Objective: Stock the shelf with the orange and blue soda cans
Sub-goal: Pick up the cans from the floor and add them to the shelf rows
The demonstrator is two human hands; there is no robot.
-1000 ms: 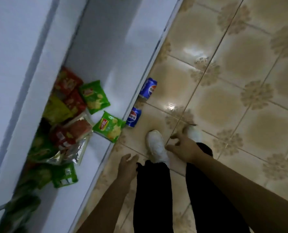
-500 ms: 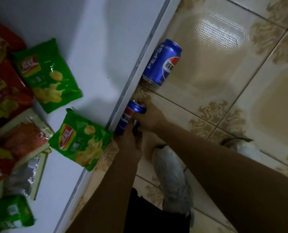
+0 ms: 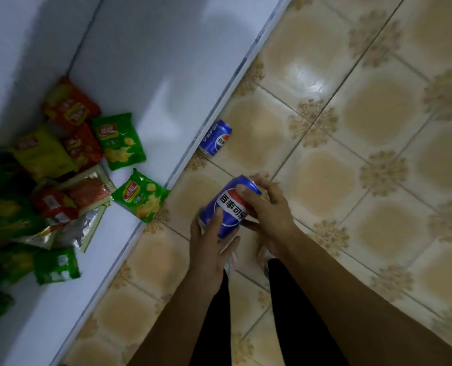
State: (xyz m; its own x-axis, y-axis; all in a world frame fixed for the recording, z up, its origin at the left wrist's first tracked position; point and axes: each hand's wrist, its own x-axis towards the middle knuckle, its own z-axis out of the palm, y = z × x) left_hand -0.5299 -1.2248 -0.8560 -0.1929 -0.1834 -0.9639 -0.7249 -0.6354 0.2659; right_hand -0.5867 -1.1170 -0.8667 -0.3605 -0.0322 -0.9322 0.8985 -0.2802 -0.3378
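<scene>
A blue soda can [image 3: 228, 207] hangs tilted above the floor tiles, held between both hands. My left hand [image 3: 209, 244] wraps its lower end, thumb lying up the side. My right hand [image 3: 267, 210] grips its upper end, thumb across the label and fingers behind the rim. A second blue soda can [image 3: 216, 137] lies on its side on the floor, against the front edge of the white shelf [image 3: 145, 83]. No orange can is in view.
Several green, red and yellow snack bags [image 3: 74, 165] lie heaped at the left of the shelf; one green bag [image 3: 140, 198] sits at its front edge. The right part of the shelf is bare. My legs and a white shoe [image 3: 231, 262] are below the hands.
Both hands have lifted the nearer blue can off the floor by the shelf edge and brought it toward me. The view has pulled back up from the floor.
</scene>
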